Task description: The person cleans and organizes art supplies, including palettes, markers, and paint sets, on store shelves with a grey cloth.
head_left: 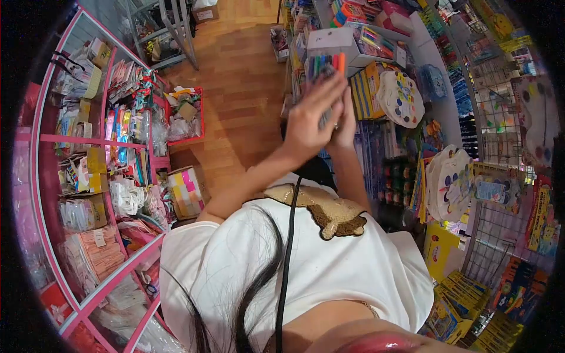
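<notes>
A clear pack of coloured markers (pixel 325 61), with green, blue, red and orange ones showing at the top, is held upright in front of my body. My left hand (pixel 312 120) lies across the near side of the pack, its fingers straight and together. Behind it, my right hand (pixel 345 120) supports the pack from the right, with its fingers partly hidden. The lower part of the pack is covered by my hands. Just beyond the hands stands a white box (pixel 332 40) on the shelf.
To the right, shelves hold paint palettes (pixel 401 99), a box of pens (pixel 376 42) and yellow packs (pixel 453 303). On the left stands a pink-framed glass cabinet (pixel 94 141) full of packaged goods. A red basket (pixel 202 115) and a metal ladder (pixel 176 35) are on the wooden floor (pixel 235 76).
</notes>
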Available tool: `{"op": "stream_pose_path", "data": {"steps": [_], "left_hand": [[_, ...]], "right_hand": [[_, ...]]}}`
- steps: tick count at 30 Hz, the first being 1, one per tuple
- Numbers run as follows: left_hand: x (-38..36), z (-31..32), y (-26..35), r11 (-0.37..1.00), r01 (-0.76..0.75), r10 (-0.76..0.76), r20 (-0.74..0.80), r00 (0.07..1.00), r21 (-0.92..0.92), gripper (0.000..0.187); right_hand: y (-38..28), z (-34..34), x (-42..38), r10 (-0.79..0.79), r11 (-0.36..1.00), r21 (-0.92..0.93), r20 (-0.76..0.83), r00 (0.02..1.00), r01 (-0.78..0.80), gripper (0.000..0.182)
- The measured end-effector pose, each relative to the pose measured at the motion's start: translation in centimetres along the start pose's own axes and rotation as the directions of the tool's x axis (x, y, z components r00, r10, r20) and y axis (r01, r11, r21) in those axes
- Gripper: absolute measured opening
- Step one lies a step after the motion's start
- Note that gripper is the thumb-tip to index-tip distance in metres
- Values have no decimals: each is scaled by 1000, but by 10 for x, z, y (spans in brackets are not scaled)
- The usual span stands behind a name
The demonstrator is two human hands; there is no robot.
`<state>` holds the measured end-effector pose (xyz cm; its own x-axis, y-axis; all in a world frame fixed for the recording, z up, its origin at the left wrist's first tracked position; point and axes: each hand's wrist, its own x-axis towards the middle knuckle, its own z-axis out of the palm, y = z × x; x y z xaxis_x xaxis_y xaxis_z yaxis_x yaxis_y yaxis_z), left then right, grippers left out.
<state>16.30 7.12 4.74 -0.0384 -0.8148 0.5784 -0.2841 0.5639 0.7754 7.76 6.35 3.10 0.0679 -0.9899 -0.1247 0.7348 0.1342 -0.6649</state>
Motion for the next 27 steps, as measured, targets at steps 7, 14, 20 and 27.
{"op": "stream_pose_path", "data": {"steps": [7,14,20,27], "left_hand": [[25,-7,-23,983,-71,57,-84,995,-170,30],[39,-8,-32,921,174,-198,-34,980,-349,35],[-4,-5,5,967,-20,29,33,999,-252,36],[63,-34,-32,998,-43,41,-49,998,-55,27]], "right_hand": [[28,-4,-15,-96,967,-236,1,995,93,48],[30,2,-23,-59,827,-561,-34,998,30,48],[5,-14,-10,45,978,-203,-18,999,-47,51],[19,-1,-35,328,910,-297,88,940,-290,41]]}}
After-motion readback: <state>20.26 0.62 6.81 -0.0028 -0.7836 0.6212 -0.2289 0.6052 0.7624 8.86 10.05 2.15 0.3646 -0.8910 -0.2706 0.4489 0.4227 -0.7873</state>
